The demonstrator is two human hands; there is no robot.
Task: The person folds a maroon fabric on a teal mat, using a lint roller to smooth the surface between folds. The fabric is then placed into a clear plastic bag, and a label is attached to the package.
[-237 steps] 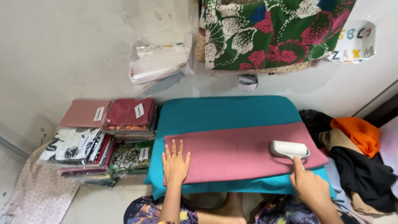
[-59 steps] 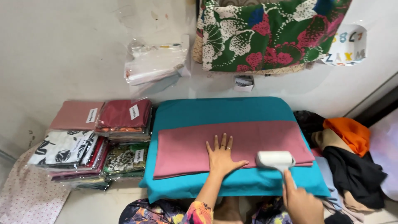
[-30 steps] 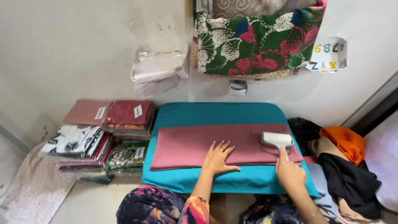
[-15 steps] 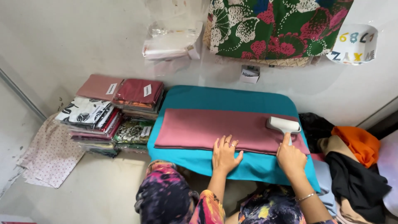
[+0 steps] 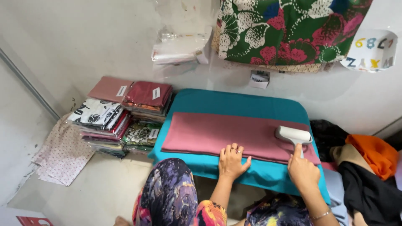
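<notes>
1. One head-worn camera looks steeply down and forward from above the person.
2. It faces the wall (image 5: 83,37) behind the teal surface (image 5: 234,102).
3. The view is close, at arm's reach.

hands (image 5: 233,162): 2 | lint roller (image 5: 293,135): 1 | pink cloth (image 5: 226,132): 1 | teal board (image 5: 234,102): 1

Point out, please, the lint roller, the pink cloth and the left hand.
Lint roller (image 5: 293,134), head view, on its white roll.
Pink cloth (image 5: 217,133), head view, on its bare middle.
Left hand (image 5: 232,162), head view, on the back of the hand.
</notes>
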